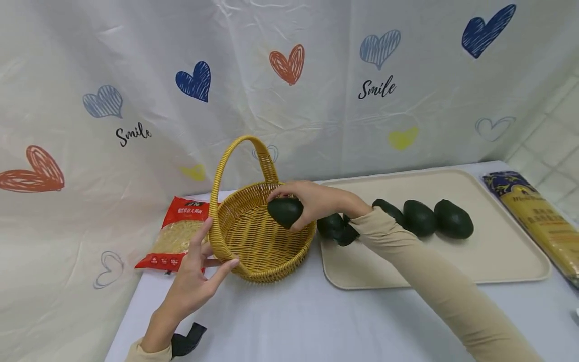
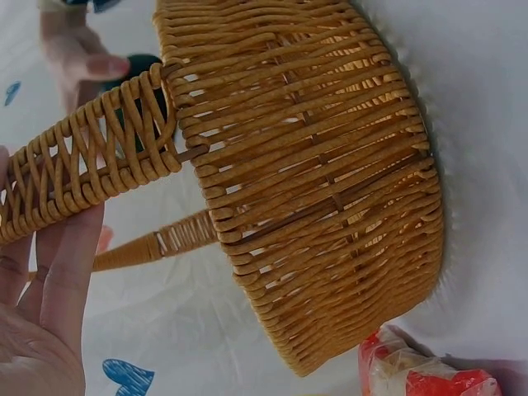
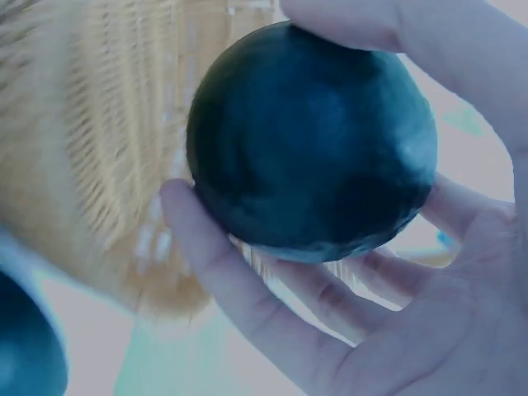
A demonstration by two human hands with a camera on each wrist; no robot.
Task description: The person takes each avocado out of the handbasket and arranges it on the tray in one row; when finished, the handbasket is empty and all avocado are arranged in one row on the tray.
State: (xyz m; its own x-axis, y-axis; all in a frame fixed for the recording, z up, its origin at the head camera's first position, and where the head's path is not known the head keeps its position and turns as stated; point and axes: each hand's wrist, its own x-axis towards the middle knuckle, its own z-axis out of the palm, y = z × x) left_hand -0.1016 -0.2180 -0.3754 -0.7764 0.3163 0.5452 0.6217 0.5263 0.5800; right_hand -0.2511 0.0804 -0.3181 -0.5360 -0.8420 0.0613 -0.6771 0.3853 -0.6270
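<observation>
My right hand (image 1: pixel 314 201) grips a dark green avocado (image 1: pixel 285 212) over the right side of a yellow wicker basket (image 1: pixel 260 274). In the right wrist view the thumb and fingers wrap round the avocado (image 3: pixel 313 140), with the basket wall behind it. My left hand (image 1: pixel 194 276) holds the near left side of the basket, where the arched handle (image 1: pixel 216 201) meets the rim. Its fingers lie along the handle (image 2: pixel 91 161) in the left wrist view. Woven basket floor shows inside. More avocados (image 1: pixel 419 218) lie on a beige tray (image 1: pixel 497 256), partly hidden by the right forearm.
Left of the basket, and partly behind my left hand, lies a red pasta bag (image 1: pixel 174 236). A long yellow and blue packet (image 1: pixel 534 216) lies along the tray's right edge. A curtain printed with hearts (image 1: pixel 289 65) hangs behind the white-covered table (image 1: pixel 289 322).
</observation>
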